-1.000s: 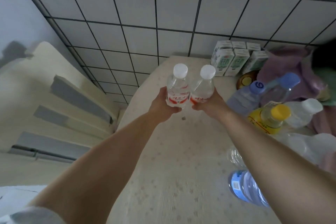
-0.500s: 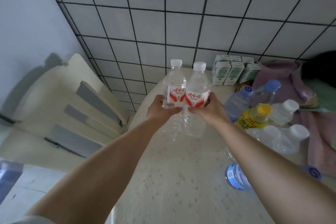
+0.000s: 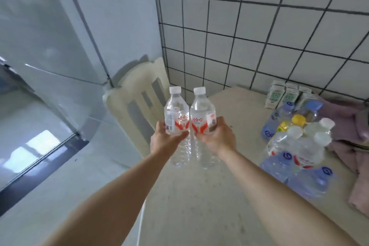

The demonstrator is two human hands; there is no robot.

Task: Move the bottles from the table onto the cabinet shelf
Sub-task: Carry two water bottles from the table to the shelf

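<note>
The left hand (image 3: pixel 166 142) and right hand (image 3: pixel 216 140) each wrap their fingers round a water bottle (image 3: pixel 176 114) (image 3: pixel 202 115), upright and touching, probably so both travel in one trip. More bottles (image 3: pixel 295 146) wait on the table (image 3: pixel 199 195) at three o'clock.

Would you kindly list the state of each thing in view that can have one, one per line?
Left bottle: capped, upright, lifted off the table, gripped by the left hand.
Right bottle: capped, upright, lifted, gripped by the right hand.
Yellow-capped bottle: capped, among the cluster on the table.
Blue-labelled bottles: lying on the table.
Milk cartons: upright by the tiled wall.
Pink cloth: crumpled.
</note>
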